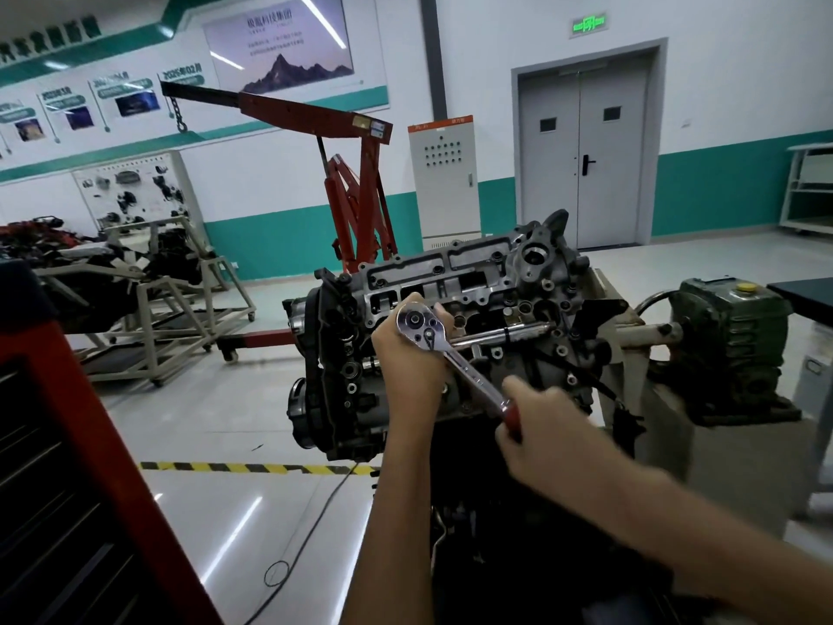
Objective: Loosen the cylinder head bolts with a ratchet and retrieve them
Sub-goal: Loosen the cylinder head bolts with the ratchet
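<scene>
One ratchet (466, 365), one engine (487, 263), two hands (408, 358) (547, 428), one crane (360, 196).

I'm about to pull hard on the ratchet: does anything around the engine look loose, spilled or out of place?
No spill or damage shows. One thing: a black cable trails loose over the floor, crossing the striped tape beside the engine, where a foot could catch it.

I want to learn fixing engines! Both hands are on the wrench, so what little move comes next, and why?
Probably the right hand should swing the ratchet while the left hand steadies its head. The extension bar reaches into the cylinder head, so it looks seated, though the bolt is hidden.
</scene>
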